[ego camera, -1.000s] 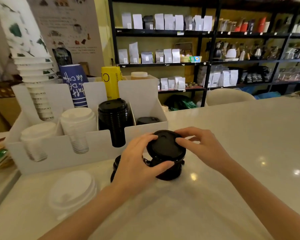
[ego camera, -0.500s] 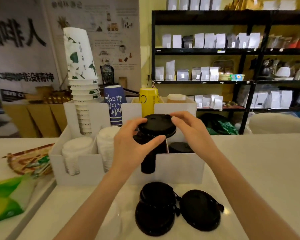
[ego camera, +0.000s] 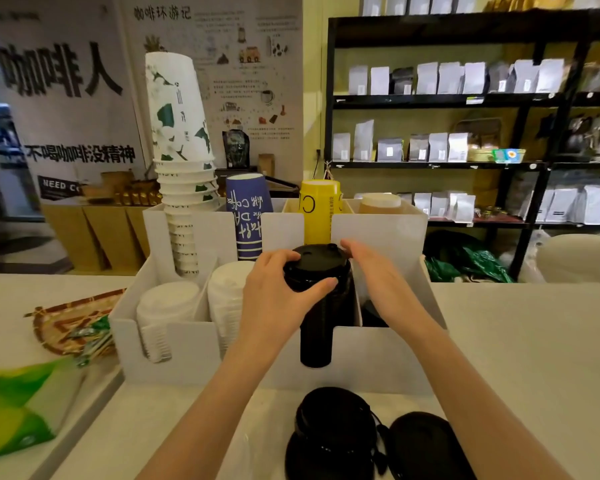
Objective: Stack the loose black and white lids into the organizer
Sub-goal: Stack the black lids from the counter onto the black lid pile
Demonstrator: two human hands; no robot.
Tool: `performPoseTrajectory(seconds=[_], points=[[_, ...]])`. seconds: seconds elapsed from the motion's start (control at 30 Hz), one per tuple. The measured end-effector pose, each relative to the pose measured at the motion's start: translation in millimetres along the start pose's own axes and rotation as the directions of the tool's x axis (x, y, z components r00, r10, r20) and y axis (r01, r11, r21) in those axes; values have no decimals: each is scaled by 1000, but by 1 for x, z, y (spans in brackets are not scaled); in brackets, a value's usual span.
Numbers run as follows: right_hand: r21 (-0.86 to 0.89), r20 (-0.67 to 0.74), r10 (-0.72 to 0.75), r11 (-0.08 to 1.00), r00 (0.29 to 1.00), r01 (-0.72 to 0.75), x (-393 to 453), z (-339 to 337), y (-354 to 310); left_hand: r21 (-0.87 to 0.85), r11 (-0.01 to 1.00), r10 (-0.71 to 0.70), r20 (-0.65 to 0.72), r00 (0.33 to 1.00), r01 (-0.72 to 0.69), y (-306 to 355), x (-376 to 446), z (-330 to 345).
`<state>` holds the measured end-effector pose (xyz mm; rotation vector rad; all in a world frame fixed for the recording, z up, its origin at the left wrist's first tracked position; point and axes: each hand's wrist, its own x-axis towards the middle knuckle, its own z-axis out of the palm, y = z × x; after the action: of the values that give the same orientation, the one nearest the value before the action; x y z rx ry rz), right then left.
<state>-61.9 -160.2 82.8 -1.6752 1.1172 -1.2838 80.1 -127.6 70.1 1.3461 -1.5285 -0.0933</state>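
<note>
A white organizer (ego camera: 187, 358) stands on the counter with lid stacks in its front compartments. Two white lid stacks (ego camera: 167, 303) (ego camera: 227, 289) fill the left ones. A tall black lid stack (ego camera: 317, 337) fills the third. On top of it sit the black lids (ego camera: 314, 263) I hold. My left hand (ego camera: 278, 292) wraps their near left side, thumb across the front. My right hand (ego camera: 378, 278) touches their far right rim with its fingertips. Loose black lids (ego camera: 333, 431) (ego camera: 423, 445) lie on the counter in front of the organizer.
Stacked paper cups stand in the organizer's back row: white leaf-print cups (ego camera: 181, 150), a blue cup (ego camera: 248, 216), a yellow cup (ego camera: 319, 213). A woven tray (ego camera: 73, 323) and a green packet (ego camera: 14, 407) lie at the left. Dark shelves (ego camera: 465, 164) stand behind the counter.
Both hands lifted a small pile of black lids off the counter, carried it up and away, and lowered it onto the black stack in the organizer. Other black lids stayed on the counter.
</note>
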Motion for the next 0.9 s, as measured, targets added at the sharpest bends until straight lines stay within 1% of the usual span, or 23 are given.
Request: performPoseTrajectory(seconds=[0.13, 0.37, 0.47, 0.6, 0.7, 0.8, 0.9], points=[[-66, 44, -13, 998, 999, 16, -1, 1, 8, 63, 998, 3, 16, 1000, -4, 0, 0, -2], [-68, 54, -39, 997, 998, 42, -5, 0, 7, 147, 989, 6, 104, 995, -21, 0, -1, -4], [-54, 43, -47, 997, 998, 49, -8, 1, 7, 154, 988, 12, 115, 993, -29, 0, -1, -5], [-93, 51, -71, 993, 996, 75, -14, 1, 7, 140, 990, 13, 122, 992, -30, 2, -2, -5], [-90, 60, -62, 994, 996, 68, -17, -2, 5, 152, 987, 23, 172, 985, -50, 4, -3, -8], [-132, 1, -83, 988, 997, 82, -21, -7, 3, 120, 991, 32, 215, 976, -59, 4, -4, -13], [-144, -64, -109, 985, 992, 99, -30, -12, 1, 104, 991, 64, 192, 979, -85, 8, -13, -19]])
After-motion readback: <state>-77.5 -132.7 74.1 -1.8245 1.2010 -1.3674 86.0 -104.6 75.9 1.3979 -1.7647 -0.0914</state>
